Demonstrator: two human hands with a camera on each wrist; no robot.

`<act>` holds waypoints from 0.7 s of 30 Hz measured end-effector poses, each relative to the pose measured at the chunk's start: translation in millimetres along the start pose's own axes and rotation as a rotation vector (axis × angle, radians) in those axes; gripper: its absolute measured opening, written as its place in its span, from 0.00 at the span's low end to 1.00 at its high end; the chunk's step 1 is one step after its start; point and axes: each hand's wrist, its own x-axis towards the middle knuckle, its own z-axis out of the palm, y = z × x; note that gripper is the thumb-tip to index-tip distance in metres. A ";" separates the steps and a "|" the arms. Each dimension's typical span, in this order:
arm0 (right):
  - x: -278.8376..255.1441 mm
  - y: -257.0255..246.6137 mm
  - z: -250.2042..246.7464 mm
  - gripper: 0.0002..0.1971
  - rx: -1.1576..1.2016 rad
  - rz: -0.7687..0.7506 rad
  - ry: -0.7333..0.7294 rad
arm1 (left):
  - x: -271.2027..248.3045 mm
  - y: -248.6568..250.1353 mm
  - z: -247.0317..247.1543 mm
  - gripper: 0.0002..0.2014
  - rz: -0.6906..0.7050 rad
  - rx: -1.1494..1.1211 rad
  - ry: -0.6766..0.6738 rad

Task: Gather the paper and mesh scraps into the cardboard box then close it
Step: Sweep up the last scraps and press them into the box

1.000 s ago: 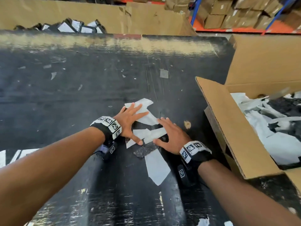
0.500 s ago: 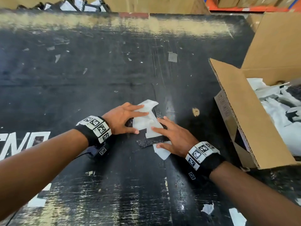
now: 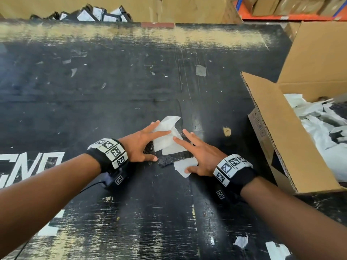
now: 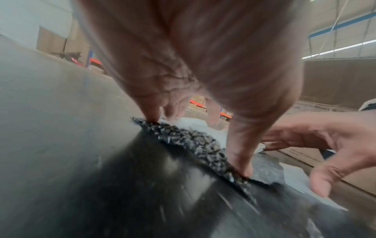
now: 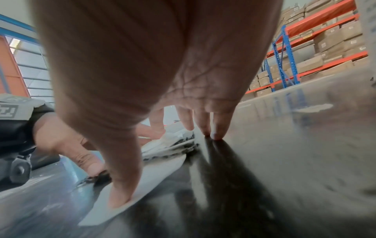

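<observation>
A small heap of white paper scraps (image 3: 165, 141) and a black mesh scrap (image 3: 169, 160) lies on the black table (image 3: 112, 94). My left hand (image 3: 142, 145) presses on the heap's left side with straight spread fingers, its thumb on the mesh scrap (image 4: 195, 141). My right hand (image 3: 199, 152) presses on the right side, fingers straight, its thumb on a white paper piece (image 3: 183, 166), seen again as the paper piece (image 5: 142, 182) in the right wrist view. The open cardboard box (image 3: 281, 132) stands at the right, holding white and dark scraps.
Small paper bits (image 3: 241, 241) lie near the table's front right edge and tiny flecks dot the far surface. A grey tape square (image 3: 200, 70) sticks to the table. Black-and-white items (image 3: 93, 15) are piled behind the far edge. Warehouse shelves (image 5: 305, 53) stand beyond.
Both hands have drawn the scraps together into a tighter heap and slid it a little toward me. The long white strip now lies tucked under my right thumb.
</observation>
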 end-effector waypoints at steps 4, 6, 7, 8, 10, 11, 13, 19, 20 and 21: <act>4.2 -0.7 -3.3 0.60 0.005 0.001 0.022 | -6.9 -2.7 -14.0 0.55 0.026 0.038 0.089; 3.1 1.5 -7.5 0.62 -0.011 -0.004 0.012 | -9.3 -11.8 -29.6 0.54 0.020 0.065 0.069; 3.5 2.6 -9.5 0.63 -0.027 -0.005 0.002 | -9.2 -16.8 -34.3 0.53 0.028 0.081 0.043; 5.1 3.6 -11.6 0.64 -0.042 -0.007 -0.006 | -7.7 -20.4 -36.6 0.52 0.042 0.103 0.014; 13.0 5.9 -14.7 0.64 -0.057 -0.006 -0.013 | -0.2 -24.6 -35.7 0.51 0.068 0.133 -0.048; 18.6 6.6 -16.4 0.64 -0.058 -0.005 -0.014 | 4.9 -24.7 -34.0 0.51 0.076 0.125 -0.068; 31.2 5.2 -19.2 0.64 -0.051 -0.008 -0.013 | 13.0 -21.6 -29.2 0.51 0.091 0.087 -0.068; 63.5 -7.4 -22.4 0.62 -0.050 0.015 -0.029 | 12.0 1.6 -4.8 0.40 0.003 -0.037 0.211; 65.4 -10.5 -21.9 0.60 -0.044 0.014 -0.034 | 8.9 5.2 0.0 0.38 0.008 -0.062 0.234; 65.4 -14.3 -21.7 0.56 -0.032 0.013 -0.029 | 5.5 8.1 5.1 0.36 0.009 -0.076 0.253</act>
